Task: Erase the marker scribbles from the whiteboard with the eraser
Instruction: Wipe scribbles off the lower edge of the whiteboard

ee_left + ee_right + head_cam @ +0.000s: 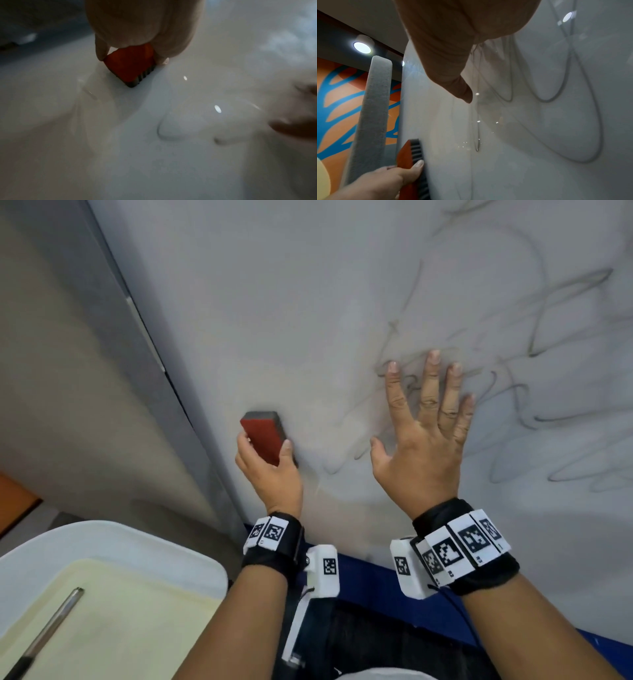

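A red-backed eraser [263, 437] with a dark felt face lies against the whiteboard [308, 302] near its left edge. My left hand [269, 470] grips it by its sides between thumb and fingers; the left wrist view shows the eraser [130, 65] felt-down on the board. Dark marker scribbles [534, 392] cover the board's right part, with fainter smeared lines beside the eraser. My right hand [424, 433] lies flat on the board over the scribbles, fingers spread and straight. In the right wrist view the eraser [410, 152] sits low left, and scribbles [556, 94] loop on the right.
The board's grey frame [144, 313] runs down the left, with a beige wall beyond. A white tray [113, 546] with a metal pen [48, 631] sits at the lower left. A blue ledge [363, 577] runs under the board.
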### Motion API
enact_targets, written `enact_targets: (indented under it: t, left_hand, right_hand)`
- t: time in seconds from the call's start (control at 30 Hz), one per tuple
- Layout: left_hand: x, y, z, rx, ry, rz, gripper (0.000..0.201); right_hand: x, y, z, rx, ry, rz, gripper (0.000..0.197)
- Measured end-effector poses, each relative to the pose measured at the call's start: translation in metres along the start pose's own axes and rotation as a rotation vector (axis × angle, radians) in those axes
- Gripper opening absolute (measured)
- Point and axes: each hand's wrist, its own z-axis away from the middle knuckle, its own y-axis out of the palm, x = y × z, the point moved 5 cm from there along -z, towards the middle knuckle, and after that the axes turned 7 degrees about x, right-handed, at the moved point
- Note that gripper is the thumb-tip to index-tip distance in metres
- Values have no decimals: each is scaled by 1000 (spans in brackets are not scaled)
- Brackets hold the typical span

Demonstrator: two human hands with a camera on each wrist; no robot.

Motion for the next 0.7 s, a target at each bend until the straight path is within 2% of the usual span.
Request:
enact_targets:
  t: [0.07, 0.17, 0.3, 0.43, 0.57, 0.7]
  left_hand:
    - [2, -14, -17, -88, -43, 30, 71]
    - [3, -19, -22, -75, -27, 30, 69]
    - [19, -25, -12, -110, -131, 53, 69]
    - [26, -26, -9, -88, -194, 57, 67]
    - [34, -26, -12, -81, -246, -10, 66]
    - [45, -22, -25, -77, -362, 10, 66]
  right_hand:
    - [1, -7, 4, -8, 6, -69, 101]
    - [22, -16, 8, -17, -37, -190, 94]
    - [79, -8, -13, 31, -444, 2, 93]
    - [106, 14, -41, 85, -673, 184, 85]
    - [109, 30, -48, 125, -758, 363, 72]
    - [109, 32, -50, 135, -743, 379, 71]
